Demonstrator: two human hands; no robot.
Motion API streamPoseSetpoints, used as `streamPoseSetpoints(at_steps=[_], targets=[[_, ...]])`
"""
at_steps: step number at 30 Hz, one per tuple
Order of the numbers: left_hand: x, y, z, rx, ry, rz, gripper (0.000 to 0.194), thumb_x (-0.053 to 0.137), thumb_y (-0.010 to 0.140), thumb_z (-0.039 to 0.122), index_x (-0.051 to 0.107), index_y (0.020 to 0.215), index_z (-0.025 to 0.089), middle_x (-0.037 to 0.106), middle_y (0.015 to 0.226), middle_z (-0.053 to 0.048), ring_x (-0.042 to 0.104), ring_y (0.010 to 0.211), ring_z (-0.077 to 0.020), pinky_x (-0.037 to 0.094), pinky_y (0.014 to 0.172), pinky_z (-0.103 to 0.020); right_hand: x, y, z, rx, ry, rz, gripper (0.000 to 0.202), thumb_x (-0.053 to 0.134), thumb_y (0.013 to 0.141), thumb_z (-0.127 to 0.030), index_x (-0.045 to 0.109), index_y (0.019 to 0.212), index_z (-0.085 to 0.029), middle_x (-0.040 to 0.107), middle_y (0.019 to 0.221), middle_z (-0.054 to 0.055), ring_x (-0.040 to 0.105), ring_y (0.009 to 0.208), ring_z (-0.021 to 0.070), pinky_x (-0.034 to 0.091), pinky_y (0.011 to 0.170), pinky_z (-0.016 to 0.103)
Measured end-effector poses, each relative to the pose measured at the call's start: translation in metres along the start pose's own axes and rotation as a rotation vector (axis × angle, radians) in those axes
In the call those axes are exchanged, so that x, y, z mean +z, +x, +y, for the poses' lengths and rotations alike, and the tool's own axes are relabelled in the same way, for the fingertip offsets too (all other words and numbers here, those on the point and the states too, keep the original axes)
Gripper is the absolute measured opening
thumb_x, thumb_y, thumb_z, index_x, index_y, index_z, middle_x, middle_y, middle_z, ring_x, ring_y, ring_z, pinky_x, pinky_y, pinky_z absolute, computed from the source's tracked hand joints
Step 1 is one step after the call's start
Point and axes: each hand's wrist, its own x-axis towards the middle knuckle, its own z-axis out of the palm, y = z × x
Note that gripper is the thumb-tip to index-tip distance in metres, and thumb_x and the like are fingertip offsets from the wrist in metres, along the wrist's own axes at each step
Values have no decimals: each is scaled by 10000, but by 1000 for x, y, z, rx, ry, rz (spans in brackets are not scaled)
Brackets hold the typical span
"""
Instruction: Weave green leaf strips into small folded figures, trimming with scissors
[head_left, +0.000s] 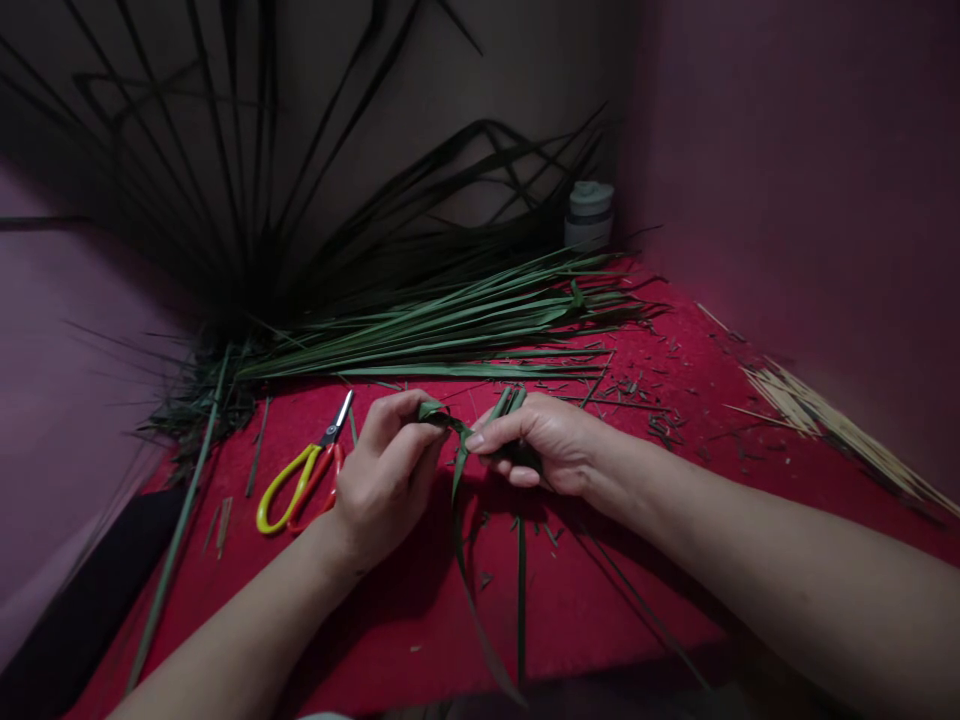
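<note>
Above the middle of the red cloth, my left hand pinches a folded end of a green leaf strip. My right hand is closed around folded green leaf strips, with thumb and forefinger pressed on the spot where the pieces meet. Long tails of leaf hang below both hands toward the near edge. Just left of my left hand lie scissors with one yellow and one red handle, blades pointing away. My palms and the far fingers are partly hidden.
Long green leaves lie in a pile across the back. A lidded jar stands behind them. Thin pale sticks are bundled at right. Leaf scraps litter the red cloth. A dark object lies at left.
</note>
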Motion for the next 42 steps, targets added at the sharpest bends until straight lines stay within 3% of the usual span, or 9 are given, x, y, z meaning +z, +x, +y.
streamPoseSetpoints(at_steps=[11,16,21,30,36,42], targets=[[-2,-3,-1,88,116,-34,186,555,767,25,547,896,158,531,1033,-107,561,941,-182,497,808,-297,1,1,2,-28,8,3,58,620,572,-45,580,564,-86,521,465,-20,431,345,46,205,242,124],[0,-2,3,75,76,-64,213,537,767,-4,538,909,156,522,1112,-142,547,1039,-210,495,836,-330,-2,2,4,-180,-1,-78,89,649,559,-83,563,566,-105,489,459,-39,395,341,39,193,263,136],[2,-4,5,70,92,-37,219,535,762,-17,543,910,144,531,1171,-173,608,973,-184,526,762,-261,1,2,4,-304,-42,-61,114,663,566,-125,551,555,-114,458,455,-51,351,350,34,183,287,154],[-2,-9,-5,248,106,-54,223,543,777,34,561,987,107,620,1092,-187,618,1000,-225,527,795,-285,2,0,1,-477,-130,24,143,698,582,-190,570,604,-131,440,404,-70,328,323,44,198,296,181],[-8,-3,-4,127,109,-119,158,535,788,53,576,919,131,654,1034,-144,651,885,-191,519,667,-232,1,-3,-5,-565,-174,122,203,743,564,-212,574,652,-144,446,417,-74,364,354,51,233,323,183],[-5,-1,-6,-20,-9,-134,117,520,812,89,581,867,172,675,905,-53,646,827,-133,505,679,-197,-3,-2,-7,-537,-132,12,200,740,571,-198,564,653,-151,442,414,-78,357,345,55,213,316,186]])
